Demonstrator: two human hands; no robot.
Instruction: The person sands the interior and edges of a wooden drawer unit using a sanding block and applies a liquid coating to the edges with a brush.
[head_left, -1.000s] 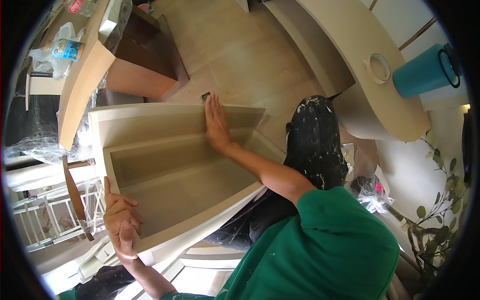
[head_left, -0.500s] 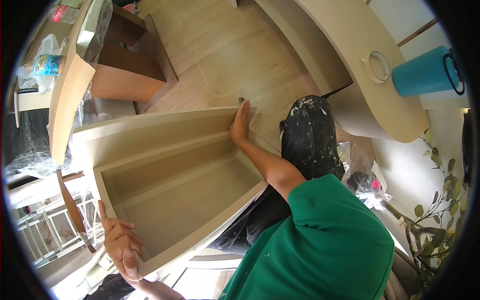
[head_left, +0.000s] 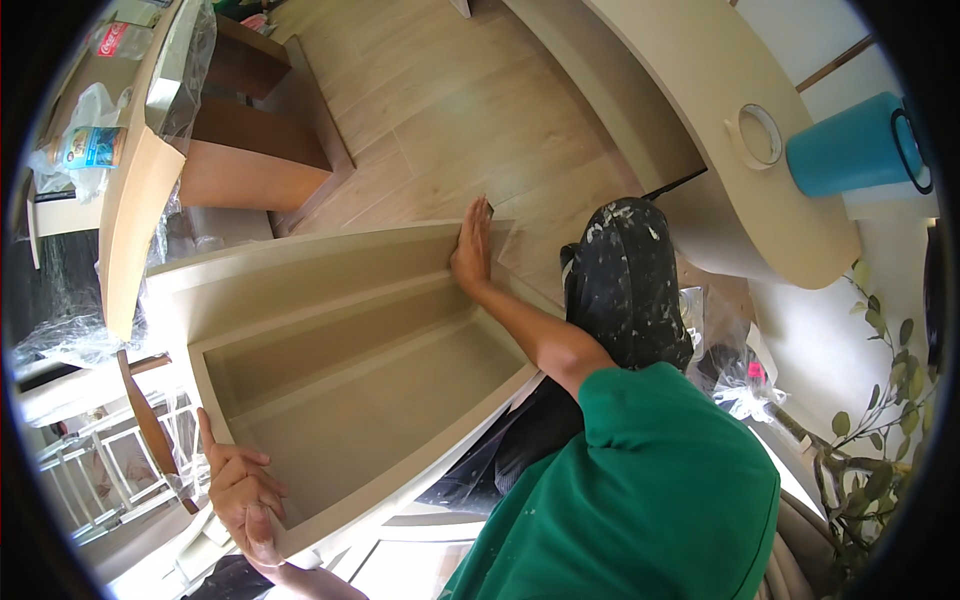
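Note:
A beige open-fronted cabinet box [head_left: 365, 415] with a stepped inside lies tilted across my lap. My left hand [head_left: 243, 495] grips its near-left corner. The index finger stretches along the outer side, and the other fingers curl over the rim. At the far right end, my right hand [head_left: 472, 250] presses against the box's upper panel with its fingers straight and close together. A small dark flat piece [head_left: 489, 208] shows at these fingertips; its kind is too small to tell. The palm side of my right hand is hidden.
A curved beige counter [head_left: 690, 120] at right carries a tape roll [head_left: 752, 137] and a blue tumbler [head_left: 850, 145]. Brown wooden panels [head_left: 255, 155] stand at far left, beside a plastic-covered shelf [head_left: 150, 190] with bottles. My paint-spattered knee [head_left: 625, 270] is right of the box. A leafy plant [head_left: 880, 400] stands at right.
My right hand has shifted slightly left along the panel, and the dark piece now shows on the right side of its fingertips. My left hand keeps its hold on the corner.

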